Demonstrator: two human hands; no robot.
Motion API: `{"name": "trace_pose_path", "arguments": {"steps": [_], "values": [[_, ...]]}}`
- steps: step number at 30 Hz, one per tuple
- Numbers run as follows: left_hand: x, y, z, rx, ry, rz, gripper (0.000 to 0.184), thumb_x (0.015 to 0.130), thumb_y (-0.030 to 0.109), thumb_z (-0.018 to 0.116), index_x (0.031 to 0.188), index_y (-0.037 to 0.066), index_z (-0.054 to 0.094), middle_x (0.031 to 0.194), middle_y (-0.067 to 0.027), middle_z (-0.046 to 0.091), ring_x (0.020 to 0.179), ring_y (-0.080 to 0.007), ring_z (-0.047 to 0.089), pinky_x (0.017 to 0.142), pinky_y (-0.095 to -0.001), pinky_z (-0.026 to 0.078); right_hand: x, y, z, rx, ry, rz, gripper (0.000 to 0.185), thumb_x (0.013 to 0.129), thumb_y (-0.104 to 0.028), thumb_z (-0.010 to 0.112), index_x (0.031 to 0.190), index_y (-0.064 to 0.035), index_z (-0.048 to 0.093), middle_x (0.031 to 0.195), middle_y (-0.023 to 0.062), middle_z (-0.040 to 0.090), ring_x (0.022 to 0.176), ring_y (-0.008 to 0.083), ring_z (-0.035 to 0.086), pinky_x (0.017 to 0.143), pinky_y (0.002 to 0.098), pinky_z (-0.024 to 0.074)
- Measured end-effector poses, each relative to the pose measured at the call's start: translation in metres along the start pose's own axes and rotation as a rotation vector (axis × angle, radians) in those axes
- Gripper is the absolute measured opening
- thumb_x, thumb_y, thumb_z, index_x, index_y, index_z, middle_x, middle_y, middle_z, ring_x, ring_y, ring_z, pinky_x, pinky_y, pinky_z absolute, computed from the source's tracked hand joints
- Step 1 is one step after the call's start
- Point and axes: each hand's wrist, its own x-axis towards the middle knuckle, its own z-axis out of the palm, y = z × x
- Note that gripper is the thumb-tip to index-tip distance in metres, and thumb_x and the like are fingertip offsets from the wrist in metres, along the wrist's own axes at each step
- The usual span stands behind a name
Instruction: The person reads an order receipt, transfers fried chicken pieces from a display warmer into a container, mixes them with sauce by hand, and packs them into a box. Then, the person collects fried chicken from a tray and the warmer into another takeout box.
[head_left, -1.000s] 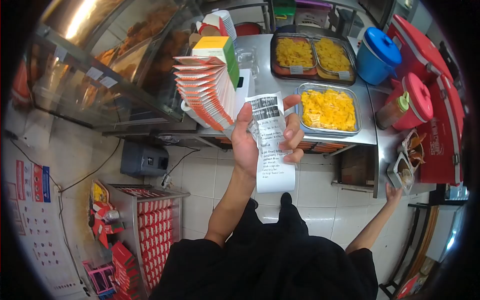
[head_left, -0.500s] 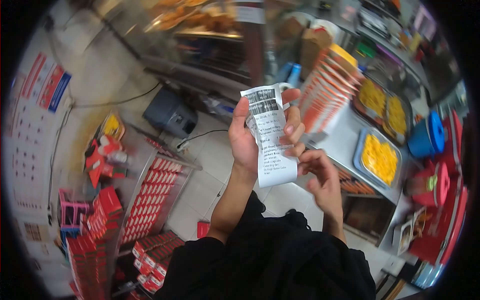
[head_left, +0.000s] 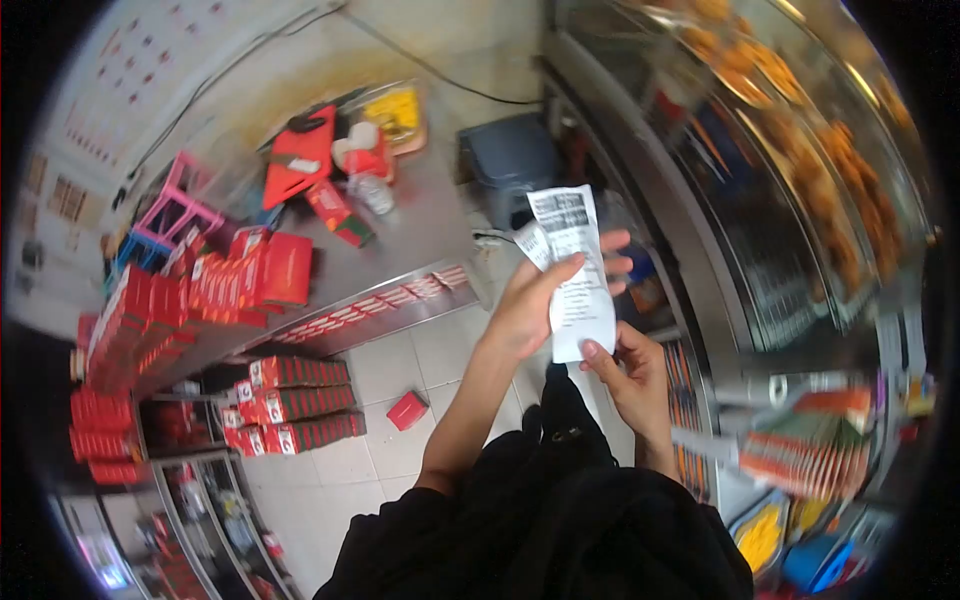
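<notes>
A long white printed receipt (head_left: 573, 235) lies across the palm of my left hand (head_left: 535, 305). The thumb presses on its front, and the other fingers reach out behind it past the right edge. A second, shorter paper slip (head_left: 532, 243) pokes out to the left under the same hand. At the receipt's lower right corner, my right hand (head_left: 635, 385) has its thumb on the paper with the fingers curled behind. The printing is too blurred to read.
A steel counter (head_left: 425, 235) at left bears red boxes (head_left: 285, 270), a red cutting board (head_left: 300, 155) and a pink crate (head_left: 180, 195). More boxes (head_left: 300, 405) are stacked on the floor near one loose red box (head_left: 407, 410). A glass display case (head_left: 760, 200) with fried food stands at right.
My view has swung left, from the food trays toward the counter with red boxes. My right hand has moved onto the receipt's lower corner, while my left hand keeps hold of the receipt.
</notes>
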Motion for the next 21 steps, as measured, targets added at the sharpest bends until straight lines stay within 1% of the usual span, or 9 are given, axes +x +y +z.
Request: {"name": "trace_pose_path", "arguments": {"steps": [5,6,9,12,14,15,16,19,21], "values": [[0.048,0.009,-0.130,0.407,0.583,0.203,0.025,0.087,0.018,0.052,0.099,-0.003,0.056,0.089,-0.0065,0.061,0.077,-0.0126,0.058,0.068,-0.0267,0.047,0.121,0.052,0.035,0.003,-0.201,0.141,0.017,0.082,-0.017,0.060,0.080,0.0003,0.060,0.068,0.0027,0.060,0.062,0.0047,0.051,0.056,0.0199,0.0380],[0.060,0.008,-0.161,0.498,0.668,0.255,0.024,0.086,0.020,0.054,0.091,-0.003,0.061,0.084,-0.0038,0.063,0.073,-0.0109,0.058,0.066,-0.0250,0.046,0.148,0.069,0.038,-0.148,-0.297,0.177,0.017,0.082,-0.018,0.060,0.082,-0.0004,0.058,0.073,0.0038,0.060,0.064,0.0068,0.052,0.056,0.0216,0.0400],[0.092,0.017,-0.249,0.549,0.961,0.209,0.030,0.083,0.025,0.057,0.088,-0.005,0.061,0.077,-0.0076,0.063,0.069,-0.0111,0.057,0.063,-0.0266,0.045,0.253,0.113,0.068,-0.333,-0.251,-0.086,0.017,0.084,-0.020,0.057,0.088,-0.0031,0.056,0.071,-0.0017,0.055,0.064,0.0039,0.047,0.057,0.0178,0.0371],[0.114,0.030,-0.327,0.972,1.269,-0.109,0.035,0.079,0.026,0.061,0.090,-0.007,0.060,0.076,-0.0171,0.063,0.068,-0.0203,0.061,0.063,-0.0324,0.046,0.373,0.142,0.130,-0.165,-0.389,-0.182,0.024,0.083,-0.019,0.059,0.098,-0.0026,0.050,0.086,0.0008,0.054,0.077,0.0071,0.050,0.067,0.0214,0.0424],[0.125,0.019,-0.383,1.097,1.280,0.128,0.035,0.077,0.026,0.062,0.086,-0.007,0.059,0.076,-0.0214,0.062,0.071,-0.0287,0.061,0.063,-0.0377,0.046,0.458,0.172,0.191,-0.166,-0.491,-0.251,0.042,0.078,-0.025,0.064,0.107,-0.0016,0.045,0.088,0.0073,0.058,0.080,0.0131,0.055,0.070,0.0266,0.0439],[0.131,0.014,-0.409,1.159,1.284,0.242,0.035,0.075,0.026,0.062,0.085,-0.007,0.059,0.076,-0.0235,0.061,0.072,-0.0328,0.061,0.063,-0.0404,0.047,0.489,0.180,0.227,-0.201,-0.417,-0.220,0.049,0.076,-0.028,0.066,0.109,-0.0002,0.043,0.094,0.0091,0.058,0.085,0.0157,0.055,0.074,0.0284,0.0437],[0.135,0.012,-0.429,1.321,1.366,0.086,0.029,0.074,0.023,0.062,0.084,-0.004,0.058,0.075,-0.0219,0.061,0.072,-0.0399,0.058,0.063,-0.0454,0.046,0.507,0.183,0.263,-0.237,-0.345,-0.183,0.057,0.074,-0.032,0.067,0.112,0.0012,0.042,0.099,0.0109,0.057,0.090,0.0183,0.055,0.077,0.0301,0.0434],[0.147,0.037,-0.413,1.326,1.629,-0.142,0.026,0.070,0.017,0.062,0.086,-0.003,0.057,0.079,-0.0199,0.060,0.076,-0.0379,0.057,0.065,-0.0441,0.045,0.524,0.158,0.331,-0.222,-0.451,-0.102,0.062,0.075,-0.032,0.064,0.118,0.0029,0.036,0.108,0.0165,0.054,0.098,0.0263,0.054,0.083,0.0341,0.0419],[0.149,0.046,-0.400,1.357,1.704,0.078,0.027,0.065,0.012,0.063,0.087,-0.002,0.056,0.086,-0.0200,0.056,0.081,-0.0373,0.053,0.067,-0.0439,0.045,0.531,0.194,0.358,-0.294,-0.372,-0.004,0.059,0.078,-0.029,0.060,0.122,0.0011,0.034,0.111,0.0166,0.052,0.101,0.0254,0.052,0.085,0.0353,0.0413]]}}
